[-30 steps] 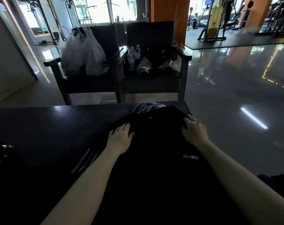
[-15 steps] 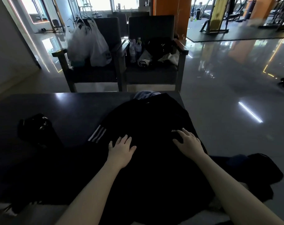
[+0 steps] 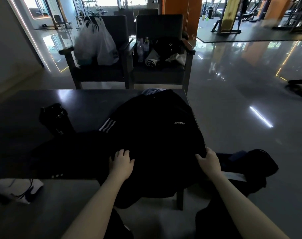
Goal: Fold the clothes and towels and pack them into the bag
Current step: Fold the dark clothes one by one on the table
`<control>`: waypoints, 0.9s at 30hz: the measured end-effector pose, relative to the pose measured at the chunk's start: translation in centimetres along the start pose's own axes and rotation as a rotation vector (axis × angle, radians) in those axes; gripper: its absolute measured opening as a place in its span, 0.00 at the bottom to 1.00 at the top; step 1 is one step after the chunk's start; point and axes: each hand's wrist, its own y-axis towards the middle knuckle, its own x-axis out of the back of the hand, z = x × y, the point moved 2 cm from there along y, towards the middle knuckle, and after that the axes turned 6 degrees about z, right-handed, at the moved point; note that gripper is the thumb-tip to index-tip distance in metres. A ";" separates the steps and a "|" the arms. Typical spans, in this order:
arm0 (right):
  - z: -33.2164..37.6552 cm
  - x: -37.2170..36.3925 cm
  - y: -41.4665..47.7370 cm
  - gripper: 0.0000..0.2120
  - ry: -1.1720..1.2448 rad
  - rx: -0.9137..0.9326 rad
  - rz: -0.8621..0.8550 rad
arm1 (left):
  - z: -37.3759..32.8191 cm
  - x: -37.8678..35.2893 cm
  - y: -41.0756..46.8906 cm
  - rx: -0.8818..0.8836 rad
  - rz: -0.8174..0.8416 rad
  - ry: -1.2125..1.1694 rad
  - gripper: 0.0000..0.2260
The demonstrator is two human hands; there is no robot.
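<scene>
**Item:** black garment (image 3: 155, 138), spread over the right part of a dark table (image 3: 88, 104), its near end hanging past the front edge
**Lettering:** white "SPORTS" on the fabric; three white stripes (image 3: 108, 125) at its left fold

**Left hand** (image 3: 121, 161): palm down on the garment, fingers bent; whether it pinches the cloth cannot be told
**Right hand** (image 3: 209, 161): at the garment's right border by the table's edge, thumb on top, fingers curled round the fabric, gripping it

**Containers:**
- black shaker bottle (image 3: 57, 118), standing on the table left of the garment; small print unreadable, contents unseen
- white plastic bags (image 3: 96, 44), bulging, on the left chair (image 3: 98, 73); dark print too blurred to read
- right chair (image 3: 158, 75), carrying clear bottles (image 3: 143, 47), a rolled towel (image 3: 152, 60) and a dark bag (image 3: 169, 45)
- dark soft bag (image 3: 260, 161) on the floor, right of the table; contents unclear

**Also:** pale cloth (image 3: 152, 91) at the table's far edge, just beyond the garment

**Room:** glossy grey floor (image 3: 233, 100) with light streaks, orange pillar (image 3: 181, 7), gym machines (image 3: 229, 16) behind
</scene>
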 end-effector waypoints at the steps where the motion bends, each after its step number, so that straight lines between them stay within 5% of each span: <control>1: -0.4 0.1 -0.4 0.24 0.099 -0.040 -0.015 | 0.2 -0.3 -0.5 0.018 -0.024 -0.045 0.21; 8: -2.0 -0.6 -1.2 0.19 0.465 -0.222 -0.027 | 2.6 -2.1 -3.3 0.152 -0.099 -0.123 0.20; 12: -1.5 0.4 -1.7 0.12 0.381 -0.163 -0.213 | 3.5 -2.4 -3.8 0.137 -0.106 -0.074 0.21; 18: -1.5 1.8 -1.2 0.12 0.538 -0.039 -0.198 | 3.2 -2.4 -3.6 0.149 -0.077 -0.040 0.23; 22: -1.4 3.1 -1.5 0.06 0.660 -0.003 0.182 | 3.1 -2.4 -3.7 0.156 -0.067 0.006 0.23; 25: -2.3 4.0 -1.6 0.13 0.392 -0.014 0.535 | 3.0 -2.4 -3.8 0.167 -0.048 0.009 0.24; 27: -2.6 4.3 -2.0 0.14 0.166 0.015 0.611 | 3.0 -2.5 -4.0 0.175 -0.034 0.003 0.24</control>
